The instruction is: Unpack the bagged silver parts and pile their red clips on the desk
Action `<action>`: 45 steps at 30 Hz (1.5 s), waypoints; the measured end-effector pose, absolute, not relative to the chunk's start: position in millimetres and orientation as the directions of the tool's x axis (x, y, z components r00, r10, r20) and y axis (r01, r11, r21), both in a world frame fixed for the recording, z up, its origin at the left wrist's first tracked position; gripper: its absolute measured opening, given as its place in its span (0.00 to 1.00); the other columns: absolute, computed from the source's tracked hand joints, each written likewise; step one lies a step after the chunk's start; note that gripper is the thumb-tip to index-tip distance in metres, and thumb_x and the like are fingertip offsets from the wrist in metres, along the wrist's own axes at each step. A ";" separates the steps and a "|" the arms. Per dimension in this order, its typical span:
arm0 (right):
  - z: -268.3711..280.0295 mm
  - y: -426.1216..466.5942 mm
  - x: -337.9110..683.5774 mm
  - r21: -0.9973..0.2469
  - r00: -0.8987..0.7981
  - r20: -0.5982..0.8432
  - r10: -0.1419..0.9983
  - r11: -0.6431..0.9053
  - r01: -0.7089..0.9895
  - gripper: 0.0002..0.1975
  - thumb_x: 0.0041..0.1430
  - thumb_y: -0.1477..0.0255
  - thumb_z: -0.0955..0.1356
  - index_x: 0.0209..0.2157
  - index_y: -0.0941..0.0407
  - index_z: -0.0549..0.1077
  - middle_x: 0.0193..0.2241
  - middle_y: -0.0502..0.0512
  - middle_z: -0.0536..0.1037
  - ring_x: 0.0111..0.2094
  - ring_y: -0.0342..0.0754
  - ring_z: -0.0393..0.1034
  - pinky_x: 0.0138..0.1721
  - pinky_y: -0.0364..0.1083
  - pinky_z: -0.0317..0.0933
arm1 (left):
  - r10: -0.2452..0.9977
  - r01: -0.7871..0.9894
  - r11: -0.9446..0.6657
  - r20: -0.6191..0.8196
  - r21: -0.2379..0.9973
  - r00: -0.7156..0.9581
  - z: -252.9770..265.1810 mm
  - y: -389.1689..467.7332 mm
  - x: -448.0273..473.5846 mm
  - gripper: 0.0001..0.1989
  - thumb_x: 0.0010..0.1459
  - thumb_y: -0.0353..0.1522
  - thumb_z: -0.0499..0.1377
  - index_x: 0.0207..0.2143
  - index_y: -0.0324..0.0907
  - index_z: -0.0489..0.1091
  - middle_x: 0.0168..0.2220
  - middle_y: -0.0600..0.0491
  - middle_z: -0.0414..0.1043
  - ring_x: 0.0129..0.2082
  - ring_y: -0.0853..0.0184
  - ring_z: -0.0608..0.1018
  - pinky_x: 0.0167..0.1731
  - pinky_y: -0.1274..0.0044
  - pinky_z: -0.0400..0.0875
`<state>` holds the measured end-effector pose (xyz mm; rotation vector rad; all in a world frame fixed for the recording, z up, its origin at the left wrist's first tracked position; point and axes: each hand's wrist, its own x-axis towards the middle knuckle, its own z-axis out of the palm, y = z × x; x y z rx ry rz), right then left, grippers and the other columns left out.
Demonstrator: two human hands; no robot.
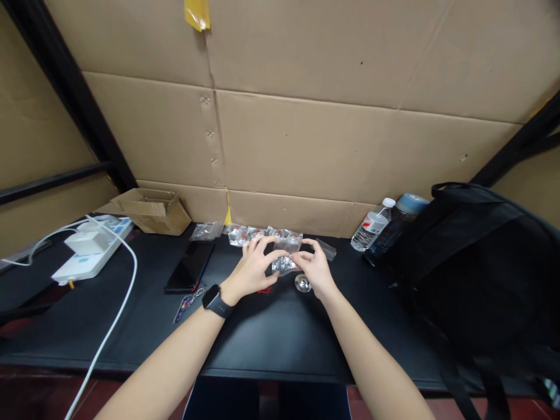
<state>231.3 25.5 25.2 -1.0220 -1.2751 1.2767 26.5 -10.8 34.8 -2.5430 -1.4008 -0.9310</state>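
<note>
Your right hand (pixel 318 269) has thumb and forefinger pinched together on a clear, thin plastic bag (pixel 287 245), while your left hand (pixel 251 269) curls around its other side, forefinger on the film and thumb well apart below; whether that left hand truly grips it, you can't make out from this view. The bag sits between your hands, just over the black tabletop (pixel 289 344), and a shiny silver patch shows low in it or just behind, too blurred to say which. The step in hand looks like working at the film with your fingertips, perhaps to part its layers; if so, the next move calls for a steady pinch on one side and a light, separate pull on the other. Just below your right hand lies a round, silver-coloured disc (pixel 303 283), near enough for a knuckle to nudge, and a small red item (pixel 265 290) peeks out under your left thumb. Beyond your fingers, clear packets with silvery contents and red marks (pixel 247 234) line the cardboard wall (pixel 306 151), with a flat, clear plastic strip (pixel 327 249) to the right
</note>
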 end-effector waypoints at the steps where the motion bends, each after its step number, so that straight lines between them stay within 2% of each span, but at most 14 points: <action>1: 24.9 26.2 231.4 -0.994 -0.132 0.090 0.987 0.080 -0.077 0.34 0.47 0.59 0.78 0.52 0.52 0.63 0.28 0.49 0.81 0.28 0.48 0.76 0.33 0.46 0.69 | 0.734 0.808 -0.558 0.566 0.187 0.376 34.8 -10.5 27.0 0.21 0.59 0.32 0.65 0.55 0.55 0.76 0.65 0.45 0.63 0.66 0.46 0.59 0.60 0.54 0.57; 5: 27.7 36.8 246.3 -0.938 -0.139 0.267 0.954 0.290 0.188 0.25 0.57 0.58 0.72 0.52 0.53 0.66 0.36 0.55 0.81 0.35 0.51 0.76 0.39 0.50 0.69 | 0.733 0.879 -0.431 0.648 0.203 0.210 42.1 -0.8 10.4 0.09 0.66 0.35 0.61 0.42 0.56 0.82 0.68 0.51 0.61 0.67 0.47 0.58 0.60 0.53 0.54; 8: 31.7 49.9 271.7 -0.682 -0.105 0.482 0.870 0.448 0.578 0.13 0.61 0.62 0.69 0.44 0.53 0.73 0.46 0.60 0.79 0.46 0.56 0.72 0.51 0.56 0.64 | 0.727 0.928 -0.192 0.681 0.319 -0.083 49.6 14.5 -31.4 0.10 0.67 0.38 0.60 0.41 0.54 0.83 0.65 0.50 0.64 0.65 0.45 0.59 0.58 0.52 0.55; 12: 25.4 63.5 300.4 -0.475 -0.054 0.425 0.904 0.273 0.836 0.17 0.57 0.68 0.70 0.49 0.51 0.74 0.53 0.62 0.75 0.52 0.63 0.67 0.51 0.61 0.60 | 0.633 0.857 0.205 0.604 0.474 -0.485 39.7 37.1 -98.6 0.18 0.69 0.41 0.53 0.48 0.46 0.80 0.57 0.41 0.69 0.60 0.44 0.61 0.56 0.52 0.56; 17: 7.8 71.7 311.5 -0.339 0.005 0.307 0.952 0.104 0.935 0.21 0.56 0.70 0.71 0.53 0.52 0.75 0.53 0.66 0.75 0.54 0.67 0.67 0.49 0.62 0.58 | 0.792 0.810 0.399 0.283 0.430 -0.541 9.3 55.0 -134.2 0.22 0.67 0.44 0.51 0.48 0.42 0.80 0.58 0.36 0.68 0.60 0.38 0.61 0.54 0.50 0.59; 20: 8.6 73.2 313.8 -0.323 0.040 0.276 0.960 0.054 0.945 0.09 0.60 0.74 0.68 0.41 0.55 0.80 0.44 0.63 0.79 0.47 0.63 0.71 0.48 0.61 0.56 | 0.846 0.835 0.372 0.222 0.406 -0.485 5.6 57.0 -131.0 0.24 0.65 0.46 0.54 0.55 0.44 0.76 0.61 0.35 0.65 0.61 0.37 0.60 0.55 0.50 0.59; 24: 23.5 68.9 308.7 -0.412 -0.072 0.419 0.905 0.260 0.873 0.09 0.63 0.75 0.66 0.36 0.54 0.80 0.40 0.59 0.80 0.45 0.58 0.73 0.50 0.58 0.58 | 0.761 0.860 0.264 0.454 0.436 -0.464 22.6 45.7 -103.4 0.26 0.65 0.41 0.55 0.63 0.43 0.67 0.62 0.36 0.64 0.61 0.40 0.63 0.56 0.52 0.60; 27: 33.6 59.1 292.3 -0.499 -0.254 0.545 0.799 0.553 0.667 0.08 0.65 0.70 0.67 0.37 0.52 0.81 0.43 0.58 0.79 0.47 0.55 0.73 0.51 0.55 0.63 | 0.813 0.917 -0.144 0.572 0.373 -0.106 38.5 28.1 -63.2 0.26 0.63 0.39 0.59 0.62 0.45 0.66 0.61 0.42 0.67 0.60 0.49 0.67 0.58 0.60 0.61; 30: 36.3 45.9 270.1 -0.566 -0.318 0.600 0.734 0.671 0.479 0.07 0.66 0.67 0.69 0.37 0.51 0.81 0.42 0.57 0.79 0.47 0.54 0.74 0.52 0.54 0.66 | 0.766 0.817 -0.513 0.570 0.263 0.297 44.3 10.7 -17.1 0.25 0.61 0.40 0.64 0.61 0.51 0.68 0.62 0.47 0.69 0.62 0.53 0.68 0.60 0.62 0.57; 35: 28.5 31.4 247.4 -0.573 -0.412 0.570 0.711 0.703 0.421 0.08 0.67 0.67 0.68 0.42 0.49 0.81 0.43 0.57 0.79 0.47 0.54 0.74 0.52 0.54 0.68 | 0.717 0.736 -0.641 0.510 0.216 0.475 37.0 5.2 15.2 0.10 0.70 0.37 0.58 0.47 0.54 0.80 0.51 0.52 0.81 0.61 0.55 0.69 0.59 0.59 0.52; 37: 23.6 31.0 246.1 -0.533 -0.415 0.563 0.715 0.697 0.479 0.12 0.65 0.68 0.69 0.50 0.49 0.78 0.48 0.58 0.78 0.49 0.56 0.72 0.54 0.56 0.66 | 0.764 0.800 -0.549 0.533 0.240 0.364 39.0 11.0 0.3 0.12 0.71 0.38 0.56 0.43 0.54 0.81 0.48 0.51 0.82 0.60 0.54 0.70 0.58 0.57 0.51; 40: 16.7 33.6 248.7 -0.470 -0.413 0.520 0.748 0.654 0.593 0.19 0.62 0.69 0.71 0.55 0.49 0.74 0.54 0.60 0.75 0.53 0.59 0.70 0.55 0.59 0.64 | 0.793 0.903 -0.231 0.608 0.362 -0.041 48.2 20.7 -46.3 0.14 0.71 0.40 0.55 0.45 0.52 0.81 0.50 0.49 0.82 0.58 0.52 0.70 0.57 0.55 0.52; 42: 13.6 35.1 250.9 -0.445 -0.411 0.480 0.775 0.619 0.647 0.18 0.63 0.69 0.70 0.54 0.48 0.74 0.55 0.61 0.74 0.54 0.60 0.68 0.54 0.60 0.63 | 0.699 0.874 -0.019 0.632 0.486 -0.336 51.6 25.8 -83.4 0.17 0.72 0.40 0.51 0.50 0.51 0.79 0.53 0.48 0.80 0.58 0.52 0.70 0.57 0.56 0.54; 45: 12.0 35.3 251.9 -0.432 -0.413 0.436 0.800 0.588 0.684 0.18 0.62 0.69 0.71 0.54 0.47 0.73 0.56 0.60 0.73 0.56 0.61 0.66 0.52 0.59 0.61 | 0.582 0.790 0.177 0.585 0.587 -0.565 43.7 34.0 -129.0 0.22 0.73 0.39 0.46 0.58 0.47 0.74 0.56 0.45 0.77 0.59 0.52 0.70 0.57 0.58 0.56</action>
